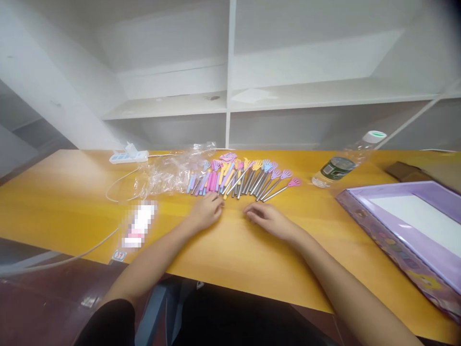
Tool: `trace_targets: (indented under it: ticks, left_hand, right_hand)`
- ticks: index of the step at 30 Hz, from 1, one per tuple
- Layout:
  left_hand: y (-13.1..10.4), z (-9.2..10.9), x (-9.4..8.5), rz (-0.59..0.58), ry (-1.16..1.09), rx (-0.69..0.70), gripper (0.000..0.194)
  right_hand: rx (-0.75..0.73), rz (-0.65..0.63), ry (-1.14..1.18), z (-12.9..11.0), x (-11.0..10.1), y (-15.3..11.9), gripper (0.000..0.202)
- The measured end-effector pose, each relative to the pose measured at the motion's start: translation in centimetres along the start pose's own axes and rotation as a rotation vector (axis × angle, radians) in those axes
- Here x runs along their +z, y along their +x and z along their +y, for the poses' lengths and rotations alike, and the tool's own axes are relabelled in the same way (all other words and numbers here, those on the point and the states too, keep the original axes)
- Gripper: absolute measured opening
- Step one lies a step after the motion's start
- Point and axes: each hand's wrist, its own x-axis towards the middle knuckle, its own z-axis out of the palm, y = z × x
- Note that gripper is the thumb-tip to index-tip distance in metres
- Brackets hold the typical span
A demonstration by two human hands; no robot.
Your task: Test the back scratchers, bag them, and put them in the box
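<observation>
A pile of small hand-shaped back scratchers [248,177] with metal rods and pink, purple, blue and yellow parts lies across the middle of the wooden table. My left hand [208,210] rests at the near left edge of the pile, its fingers curled together; whether anything is under them is hidden. Just in front of the pile, my right hand [265,218] lies on the table, its fingers loosely bent and nothing visible in them. Crumpled clear plastic [167,173] sits against the pile's left side.
A clear bottle [336,168] stands right of the pile, near a purple tray-like box [360,211]. At the left are a white power strip [128,156], a cable and a pixelated phone-like item [139,225]. Shelves [324,96] rise behind the table [230,250].
</observation>
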Motion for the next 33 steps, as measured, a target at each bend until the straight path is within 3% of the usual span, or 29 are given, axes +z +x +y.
trace_targets:
  ticks: [4, 8, 12, 18, 23, 29, 33]
  left_hand:
    - [-0.8, -0.5, 0.5, -0.092, -0.013, 0.085, 0.023]
    - [-1.2, -0.5, 0.2, -0.096, 0.048, 0.026, 0.026]
    - [-1.6, -0.1, 0.3, -0.125, 0.065, 0.068, 0.034]
    - [-1.5, -0.7, 0.3, -0.120, 0.024, 0.024, 0.033]
    - [-1.2, -1.8, -0.1, -0.137, -0.085, 0.018, 0.034]
    - [-1.1, -2.2, -0.2, -0.157, -0.105, 0.021, 0.036]
    - [-0.9, -2.4, -0.3, -0.166, -0.129, 0.013, 0.034]
  right_hand:
    - [-0.197, 0.120, -0.321, 0.6, 0.4, 0.1, 0.030]
    - [-0.338, 0.164, -0.503, 1.1, 2.6, 0.3, 0.035]
    - [-0.320, 0.107, -0.558, 1.1, 3.8, 0.3, 0.044]
    - [-0.293, 0.069, -0.506, -0.1, 3.0, 0.4, 0.042]
    - [-0.239, 0.017, -0.449, 0.2, -0.4, 0.4, 0.026]
    - [0.023, 0.412, -0.535, 4.5, -7.5, -0.7, 0.029]
    - [0.005, 0.430, -0.726, 7.2, -9.9, -0.9, 0.033]
